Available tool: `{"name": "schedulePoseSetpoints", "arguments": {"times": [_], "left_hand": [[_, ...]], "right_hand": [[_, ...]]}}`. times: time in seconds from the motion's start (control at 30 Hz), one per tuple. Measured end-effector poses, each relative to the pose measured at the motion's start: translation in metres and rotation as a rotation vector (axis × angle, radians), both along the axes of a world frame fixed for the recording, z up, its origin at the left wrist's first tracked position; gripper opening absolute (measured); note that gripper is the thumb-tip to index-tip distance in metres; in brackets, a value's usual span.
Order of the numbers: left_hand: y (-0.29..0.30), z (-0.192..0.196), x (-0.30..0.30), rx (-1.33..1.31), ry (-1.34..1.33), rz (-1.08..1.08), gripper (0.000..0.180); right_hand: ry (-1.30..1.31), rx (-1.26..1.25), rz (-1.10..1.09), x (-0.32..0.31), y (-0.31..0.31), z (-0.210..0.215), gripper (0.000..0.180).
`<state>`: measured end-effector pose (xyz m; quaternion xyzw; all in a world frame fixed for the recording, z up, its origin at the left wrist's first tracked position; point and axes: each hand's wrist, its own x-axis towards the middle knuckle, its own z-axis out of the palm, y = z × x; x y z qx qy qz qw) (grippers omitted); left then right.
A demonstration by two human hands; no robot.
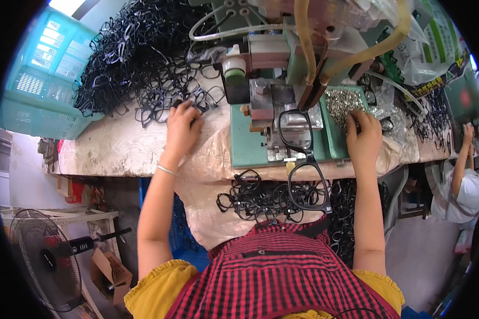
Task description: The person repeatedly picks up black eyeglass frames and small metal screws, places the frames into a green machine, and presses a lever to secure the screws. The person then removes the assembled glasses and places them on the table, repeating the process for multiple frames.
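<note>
My left hand (183, 127) reaches to the near edge of a heap of black eyeglass frames (157, 90), its fingers closed on one frame there. At the green tray (332, 137) my right hand (365, 137) dips its curled fingertips into small silvery metal parts (341, 102); what they pinch is hidden. Between my hands, a black eyeglass frame (307, 154) sits upright at the front of a bench press (262, 101), one rim above the other, with neither hand on it.
A tall pile of dark frames (127, 48) stands behind my left hand, beside turquoise plastic baskets (42, 101). More frames (250, 196) lie in my lap area. Brown hoses (303, 42) hang over the press. A fan (48, 258) stands lower left; another person (460, 186) is at right.
</note>
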<state>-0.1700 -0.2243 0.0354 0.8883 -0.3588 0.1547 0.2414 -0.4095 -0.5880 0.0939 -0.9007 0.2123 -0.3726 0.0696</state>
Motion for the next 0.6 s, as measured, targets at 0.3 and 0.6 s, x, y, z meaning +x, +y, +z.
{"name": "schedulePoseSetpoints", "arguments": {"times": [0.3, 0.6], "left_hand": [[0.054, -0.004, 0.021, -0.761, 0.569, 0.302, 0.020], [-0.041, 0.147, -0.091, -1.468, 0.760, -0.310, 0.021]], "right_hand": [[0.017, -0.009, -0.009, 0.009, 0.002, 0.005, 0.010], [0.059, -0.004, 0.038, 0.015, -0.012, 0.002, 0.006]]}}
